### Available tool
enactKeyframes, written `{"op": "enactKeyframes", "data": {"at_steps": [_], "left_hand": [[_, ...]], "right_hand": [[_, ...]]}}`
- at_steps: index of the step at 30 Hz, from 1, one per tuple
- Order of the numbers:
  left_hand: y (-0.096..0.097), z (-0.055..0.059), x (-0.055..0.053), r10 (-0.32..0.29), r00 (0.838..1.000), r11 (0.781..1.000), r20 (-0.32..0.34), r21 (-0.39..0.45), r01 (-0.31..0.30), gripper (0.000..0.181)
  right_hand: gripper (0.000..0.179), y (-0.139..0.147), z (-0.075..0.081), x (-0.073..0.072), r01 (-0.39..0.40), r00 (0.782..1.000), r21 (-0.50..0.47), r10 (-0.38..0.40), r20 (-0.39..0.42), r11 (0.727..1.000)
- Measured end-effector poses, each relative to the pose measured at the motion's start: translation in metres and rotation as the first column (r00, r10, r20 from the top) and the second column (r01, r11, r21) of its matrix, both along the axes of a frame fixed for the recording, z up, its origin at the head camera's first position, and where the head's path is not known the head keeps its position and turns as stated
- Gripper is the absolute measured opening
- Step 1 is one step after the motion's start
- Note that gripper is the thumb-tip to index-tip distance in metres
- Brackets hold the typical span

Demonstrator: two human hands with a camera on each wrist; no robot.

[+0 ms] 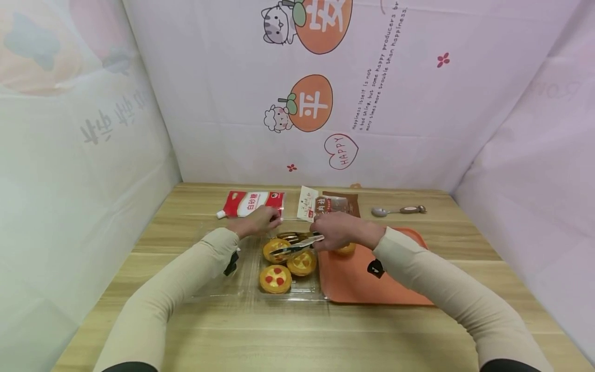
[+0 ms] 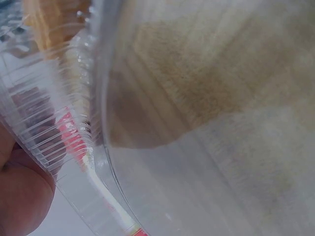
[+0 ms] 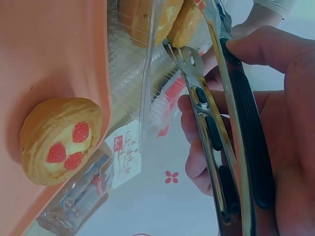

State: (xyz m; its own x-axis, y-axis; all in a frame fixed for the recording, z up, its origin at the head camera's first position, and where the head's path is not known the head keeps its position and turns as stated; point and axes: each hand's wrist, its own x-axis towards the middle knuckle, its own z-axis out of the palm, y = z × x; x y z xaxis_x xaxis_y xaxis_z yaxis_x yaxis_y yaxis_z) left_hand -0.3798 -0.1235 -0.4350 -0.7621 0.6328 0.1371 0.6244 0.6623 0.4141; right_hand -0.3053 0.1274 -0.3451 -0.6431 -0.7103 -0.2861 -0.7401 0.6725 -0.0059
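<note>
My right hand [image 1: 337,230] holds metal tongs [image 3: 236,132] with black grips. Their spread tips reach over the back-left egg tart [image 1: 275,250] in a clear plastic box [image 1: 297,296]. Two more tarts sit beside it, a plain-topped one [image 1: 303,264] and one with red berry pieces [image 1: 275,279]. At the far side of the box my left hand [image 1: 261,219] grips its edge, the fingers close against the ridged wall [image 2: 39,118] in the left wrist view. Another berry-topped tart [image 3: 61,142] lies on the orange tray [image 1: 372,289], partly hidden by my right hand in the head view.
The box's clear lid [image 1: 216,281] lies spread to the left. Behind stand a red-and-white sugar bag [image 1: 251,202], a white packet [image 1: 307,203] and a brown packet [image 1: 346,203]. A spoon [image 1: 397,211] lies at the back right. Fabric walls [image 1: 223,103] enclose the wooden table.
</note>
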Motion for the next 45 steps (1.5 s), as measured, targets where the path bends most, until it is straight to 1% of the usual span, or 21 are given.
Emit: {"op": "enactKeyframes", "data": {"at_steps": [4,8,14,18,26,31,35,38,42,45], "left_hand": [[0.000,0.002,0.001,0.005,1.000,1.000,0.014,-0.012,-0.005,0.017],[0.000,0.001,-0.001,0.013,1.000,1.000,0.017,-0.020,-0.013,0.016],[0.000,-0.001,-0.003,0.001,1.000,1.000,-0.006,-0.009,-0.001,0.015],[0.000,0.000,-0.002,-0.008,1.000,1.000,-0.022,-0.006,0.008,0.016],[0.000,-0.002,-0.004,-0.009,1.000,1.000,-0.022,-0.004,0.009,0.016],[0.001,-0.005,-0.004,-0.006,1.000,1.000,-0.010,-0.008,0.006,0.017],[0.002,-0.005,-0.004,-0.004,1.000,1.000,-0.001,-0.010,0.004,0.017],[0.002,-0.004,-0.004,0.002,1.000,1.000,-0.001,-0.012,-0.002,0.017],[0.001,-0.003,-0.004,0.009,1.000,1.000,0.001,-0.014,-0.009,0.015],[0.001,-0.003,-0.003,0.009,1.000,1.000,0.000,-0.015,-0.009,0.016]], "right_hand": [[0.040,0.002,0.003,0.001,0.006,1.000,-0.005,-0.006,0.006,1.000],[0.039,0.003,0.005,0.003,-0.006,1.000,-0.014,0.006,-0.002,1.000],[0.036,0.005,0.001,0.002,-0.030,0.999,-0.031,0.029,-0.043,0.999],[0.035,0.005,0.001,0.003,-0.037,0.998,-0.036,0.035,-0.049,0.999],[0.034,0.005,0.001,0.004,-0.037,0.998,-0.031,0.036,-0.047,0.999],[0.036,0.010,0.001,0.004,-0.010,0.999,-0.035,0.009,-0.034,0.999],[0.041,0.023,0.007,0.003,0.026,0.998,-0.077,-0.031,-0.053,0.997],[0.045,0.039,0.013,0.003,0.060,0.996,-0.127,-0.069,-0.063,0.990],[0.048,0.068,0.020,0.004,0.120,0.988,-0.187,-0.135,-0.070,0.975],[0.049,0.094,0.022,0.007,0.165,0.977,-0.213,-0.189,-0.099,0.963]]}}
